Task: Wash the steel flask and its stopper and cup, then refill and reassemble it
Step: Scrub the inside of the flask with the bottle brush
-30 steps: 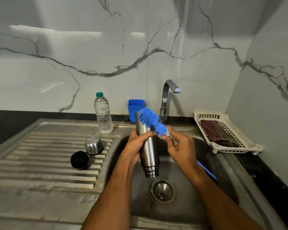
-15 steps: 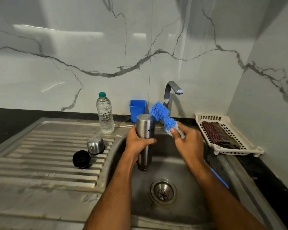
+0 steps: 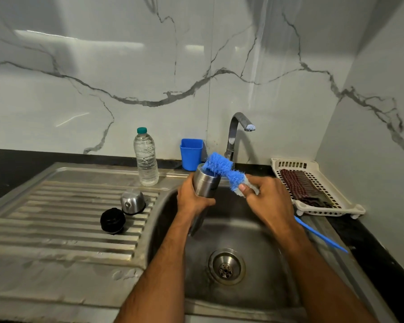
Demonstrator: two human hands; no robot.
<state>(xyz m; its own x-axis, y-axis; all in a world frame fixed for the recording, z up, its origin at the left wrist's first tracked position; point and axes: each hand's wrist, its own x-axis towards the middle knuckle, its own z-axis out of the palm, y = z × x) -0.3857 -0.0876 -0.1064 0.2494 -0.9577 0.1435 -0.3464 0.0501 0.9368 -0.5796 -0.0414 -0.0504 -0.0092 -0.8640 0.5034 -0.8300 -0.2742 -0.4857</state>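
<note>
My left hand point(image 3: 193, 201) grips the steel flask point(image 3: 207, 185) around its middle and holds it over the sink basin, with one end tipped up toward the tap. My right hand point(image 3: 265, 199) grips a blue bottle brush point(image 3: 222, 167) just below its bristles. The bristle head lies across the flask's upper end. The brush's blue handle sticks out behind my right forearm. The steel cup point(image 3: 133, 202) and the black stopper point(image 3: 112, 220) sit side by side on the ribbed drainboard, left of the basin.
A steel sink point(image 3: 170, 206) with a drain point(image 3: 226, 266) lies below my hands. At the back stand the tap point(image 3: 237, 129), a blue container point(image 3: 191, 153) and a plastic water bottle point(image 3: 146, 157). A white basket point(image 3: 350, 212) with a checked cloth sits at right.
The flask has turned from mouth-down to tipped up, and my left hand has shifted along it. The brush head has swung back onto the flask's upper end after lifting clear.
</note>
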